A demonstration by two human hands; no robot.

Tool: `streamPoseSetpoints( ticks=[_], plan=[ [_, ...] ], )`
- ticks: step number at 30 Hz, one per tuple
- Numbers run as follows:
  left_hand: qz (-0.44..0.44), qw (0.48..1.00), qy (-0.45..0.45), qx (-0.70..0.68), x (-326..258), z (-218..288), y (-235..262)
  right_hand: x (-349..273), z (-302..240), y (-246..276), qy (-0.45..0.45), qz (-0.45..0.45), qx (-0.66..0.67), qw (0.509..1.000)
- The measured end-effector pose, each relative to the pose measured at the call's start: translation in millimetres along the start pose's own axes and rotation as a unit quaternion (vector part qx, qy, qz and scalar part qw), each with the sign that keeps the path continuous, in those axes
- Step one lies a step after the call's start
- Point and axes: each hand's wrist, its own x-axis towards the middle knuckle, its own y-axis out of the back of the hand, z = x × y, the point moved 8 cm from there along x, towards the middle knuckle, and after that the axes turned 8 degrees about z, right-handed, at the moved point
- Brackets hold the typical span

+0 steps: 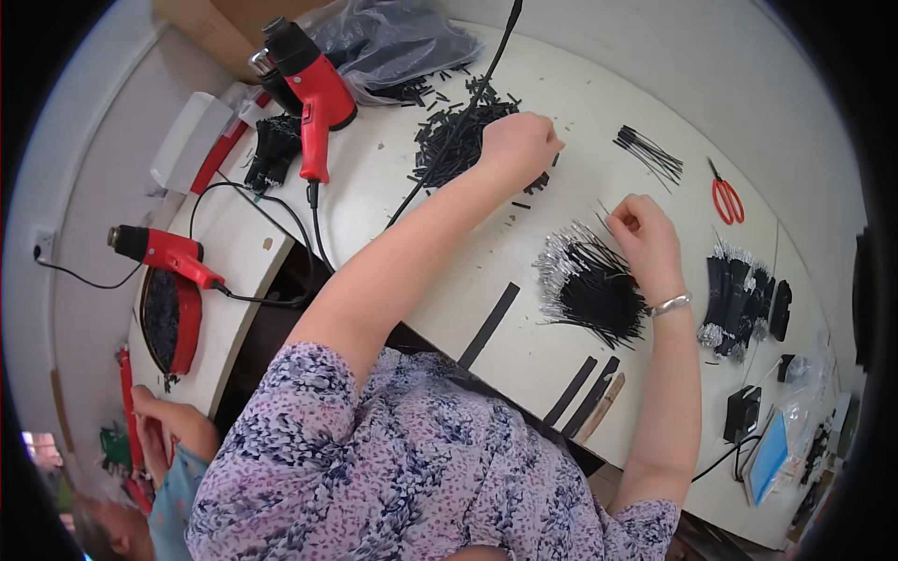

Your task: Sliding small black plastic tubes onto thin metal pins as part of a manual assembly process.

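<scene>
My left hand (517,142) reaches across the white table (561,103) and rests on a heap of short black tube pieces (453,140), fingers curled as if pinching one; what it holds is hidden. My right hand (644,236), with a silver bracelet on the wrist, pinches a thin black wire above a fanned bundle of black wires with bare metal ends (589,285). A smaller spread of wires (648,153) lies beyond it.
A red heat gun (313,79) stands at the back left, a second one (164,251) lies on a side table. Red scissors (726,198), tied wire bundles (744,304), black strips (489,324), a plastic bag (388,37). Another person's hand (154,416) is at lower left.
</scene>
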Motion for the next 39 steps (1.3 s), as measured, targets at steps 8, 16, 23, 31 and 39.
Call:
streamPoseSetpoints(
  ticks=[8, 16, 23, 31, 39],
  plan=[
    [-0.097, 0.984, -0.057, 0.137, 7.4, 12.0, -39.8, 2.1, 19.2, -8.8, -0.077, 0.032, 0.176, 0.981],
    [-0.095, 0.834, 0.203, -0.504, -35.1, 31.1, -30.0, 2.8, 21.2, -5.4, -0.108, 0.054, 0.219, 0.968],
    [-0.167, 0.723, 0.246, -0.623, -54.9, 32.2, -54.1, 3.0, 17.3, -1.2, -0.092, 0.086, 0.251, 0.96],
    [-0.19, 0.688, 0.256, -0.651, -57.4, 34.5, -55.1, 2.3, 14.2, -3.0, -0.093, 0.083, 0.268, 0.955],
    [-0.179, 0.72, 0.228, -0.631, -56.4, 37.4, -51.7, 3.8, 16.7, -5.0, -0.083, 0.026, 0.266, 0.96]
  ],
)
